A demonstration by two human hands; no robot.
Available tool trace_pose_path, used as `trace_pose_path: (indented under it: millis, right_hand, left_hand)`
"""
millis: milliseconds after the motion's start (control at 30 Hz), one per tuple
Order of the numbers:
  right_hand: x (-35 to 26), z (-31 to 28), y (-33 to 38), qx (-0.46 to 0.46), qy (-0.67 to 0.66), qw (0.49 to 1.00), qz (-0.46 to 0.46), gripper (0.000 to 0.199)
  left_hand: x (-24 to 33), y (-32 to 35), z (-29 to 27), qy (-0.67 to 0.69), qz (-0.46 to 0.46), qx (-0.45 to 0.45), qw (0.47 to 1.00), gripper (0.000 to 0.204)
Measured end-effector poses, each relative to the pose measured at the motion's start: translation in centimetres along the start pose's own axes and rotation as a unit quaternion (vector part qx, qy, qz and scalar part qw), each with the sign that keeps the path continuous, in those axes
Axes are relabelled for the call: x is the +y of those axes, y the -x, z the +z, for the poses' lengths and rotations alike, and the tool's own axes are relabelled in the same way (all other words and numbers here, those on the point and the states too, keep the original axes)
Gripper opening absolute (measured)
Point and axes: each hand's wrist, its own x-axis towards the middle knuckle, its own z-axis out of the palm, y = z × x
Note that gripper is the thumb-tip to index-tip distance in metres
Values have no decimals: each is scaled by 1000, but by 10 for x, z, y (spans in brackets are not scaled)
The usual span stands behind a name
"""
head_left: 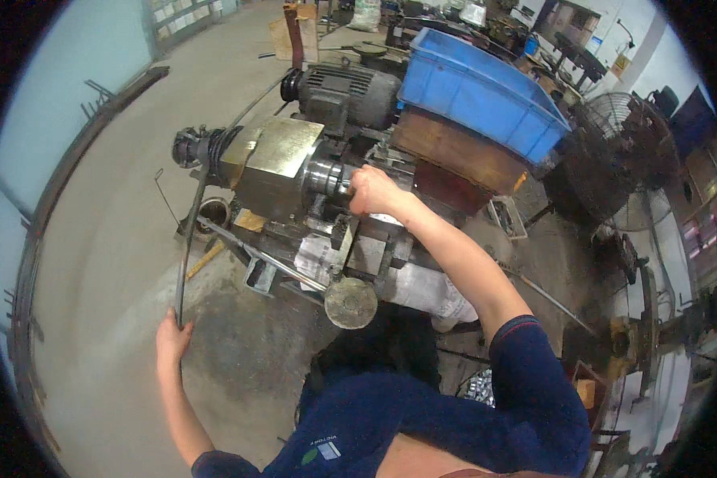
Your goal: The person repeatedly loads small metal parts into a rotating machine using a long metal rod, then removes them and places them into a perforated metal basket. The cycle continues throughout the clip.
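One rod (184, 263) lies within fingers (168, 321) of left hand (172, 344)

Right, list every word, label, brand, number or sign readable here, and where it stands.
Navy shirt: small lettering by the chest emblem; not copied here.
Wall notices, upper left: too small to read.
Yellow wall sign, upper right: too blurred.
Other print: too small or blurred.

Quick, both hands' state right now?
Left hand: closed around the lower end of the long metal lever.
Right hand: fingers curled beside the shiny spindle; what it holds, if anything, is hidden.
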Motion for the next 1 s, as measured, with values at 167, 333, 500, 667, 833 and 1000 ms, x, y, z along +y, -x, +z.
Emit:
trace_pose_path:
  millis: [167,333,500,667,833,1000]
  right_hand:
    - [-4,15,-17,13,-94,995,31,19]
    - [3,23,-24,24,-150,987,43,27]
    - [-11,9,-35,44,-249,962,107,24]
    - [8,29,-34,138,-116,984,3,19]
    - [-3,34,-36,165,-143,974,60,22]
    - [-3,24,-30,136,-153,971,124,21]
  left_hand:
    - [-32,-2,39,-17,16,121,992,45]
    - [-6,-6,19,-4,-26,74,997,31]
    - [-17,-12,26,-19,-21,84,996,25]
    - [-37,-38,19,-143,-7,77,987,23]
    - [-143,-120,-10,-300,86,199,929,7]
    - [-141,-144,-19,-315,62,155,934,10]
